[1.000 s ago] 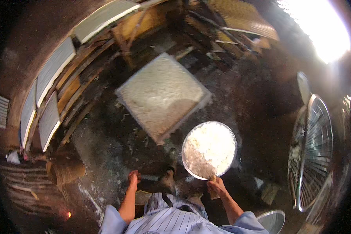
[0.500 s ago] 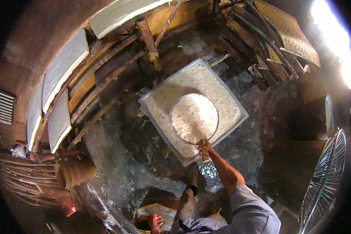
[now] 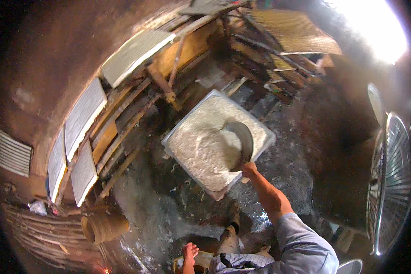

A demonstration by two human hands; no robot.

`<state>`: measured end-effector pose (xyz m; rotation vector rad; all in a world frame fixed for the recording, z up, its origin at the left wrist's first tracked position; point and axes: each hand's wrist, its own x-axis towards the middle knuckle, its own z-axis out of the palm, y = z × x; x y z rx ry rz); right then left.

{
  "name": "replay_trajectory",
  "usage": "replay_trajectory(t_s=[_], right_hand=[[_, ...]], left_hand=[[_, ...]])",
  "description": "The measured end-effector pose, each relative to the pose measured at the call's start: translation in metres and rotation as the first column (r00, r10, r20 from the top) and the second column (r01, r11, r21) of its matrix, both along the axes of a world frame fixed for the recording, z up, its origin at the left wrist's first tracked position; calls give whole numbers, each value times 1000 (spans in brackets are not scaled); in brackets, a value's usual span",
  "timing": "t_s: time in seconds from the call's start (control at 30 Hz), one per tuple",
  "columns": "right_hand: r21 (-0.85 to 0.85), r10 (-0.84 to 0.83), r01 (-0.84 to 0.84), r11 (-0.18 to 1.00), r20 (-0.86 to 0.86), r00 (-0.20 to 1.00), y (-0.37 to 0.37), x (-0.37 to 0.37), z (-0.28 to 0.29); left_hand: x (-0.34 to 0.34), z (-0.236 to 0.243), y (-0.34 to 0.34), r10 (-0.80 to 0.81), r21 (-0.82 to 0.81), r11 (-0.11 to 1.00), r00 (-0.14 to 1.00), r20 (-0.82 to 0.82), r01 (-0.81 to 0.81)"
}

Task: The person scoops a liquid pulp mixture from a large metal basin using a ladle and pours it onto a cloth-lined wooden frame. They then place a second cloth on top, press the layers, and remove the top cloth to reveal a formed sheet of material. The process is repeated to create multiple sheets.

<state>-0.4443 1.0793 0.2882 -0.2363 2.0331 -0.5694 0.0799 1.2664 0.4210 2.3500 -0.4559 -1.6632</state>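
Observation:
My right hand (image 3: pixel 249 169) is closed round the handle of a large round pan-like scoop (image 3: pixel 246 139). The scoop is tipped on its side above a square grey tray (image 3: pixel 270 140), over its right half. Pale, crumbly, curd-like stuff (image 3: pixel 194 146) fills the tray, with a hollow and streaks in the middle. Most of the scoop's inside is turned from view. Low in the picture, my left hand (image 3: pixel 190 250) is held up with its fingers apart and nothing in it. It is beside a bucket-like container (image 3: pixel 202 259) near my legs.
Wooden racks with grey-white slabs (image 3: pixel 86 116) curve along the left wall. A woven mat (image 3: pixel 297 32) lies on beams at the far right. A large metal fan (image 3: pixel 390 182) stands at the right. Stacked sticks (image 3: pixel 45 233) and a brown pot (image 3: pixel 106 228) are at the lower left.
The scoop, level and full of the pale stuff before, has tipped over and its load is now in the tray. My right hand has turned with it. My left hand has risen slightly.

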Motion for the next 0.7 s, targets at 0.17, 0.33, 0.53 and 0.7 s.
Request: replay_trajectory(t_s=[0.17,0.33,0.53,0.7], right_hand=[[-332,-521,428,840,-274,809,54,-17,172],[-776,-717,366,514,-154,680,301,-40,330],[-877,-780,147,459,-318,539,643,-12,368],[-313,-758,721,619,-479,443,932,116,302]], left_hand=[[-56,20,-47,-192,-231,963,954,-230,138],[-175,28,-4,-597,-498,774,711,-372,390],[-386,84,178,-942,-362,313,237,-238,878],[-505,101,386,-882,-575,-167,-381,-276,801]])
